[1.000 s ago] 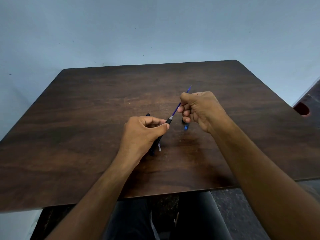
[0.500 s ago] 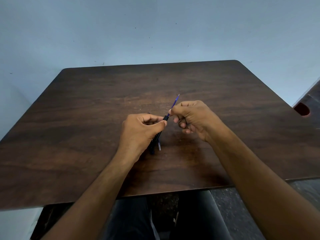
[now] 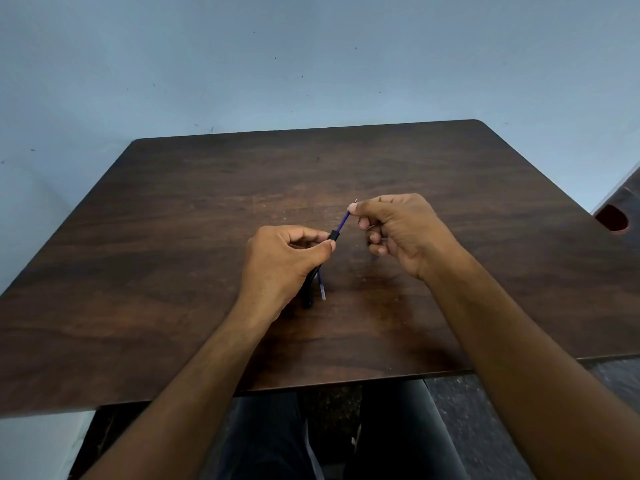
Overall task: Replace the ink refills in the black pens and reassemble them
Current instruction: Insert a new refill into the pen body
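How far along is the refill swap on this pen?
Under way: the left hand grips the black pen barrel while the right hand pinches the blue refill, partly in the barrel. A second refill pokes out below the left hand. Reassembly remains.

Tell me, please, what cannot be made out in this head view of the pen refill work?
- Black pen barrel: mostly hidden inside the left hand; only its open end and lower tip show.
- Blue refill: its tip is covered by the right hand, and how far it sits inside the barrel is hidden.
- Pale strip below the left hand: too small to identify.
- Red-rimmed cut-out: cut off by the right edge.
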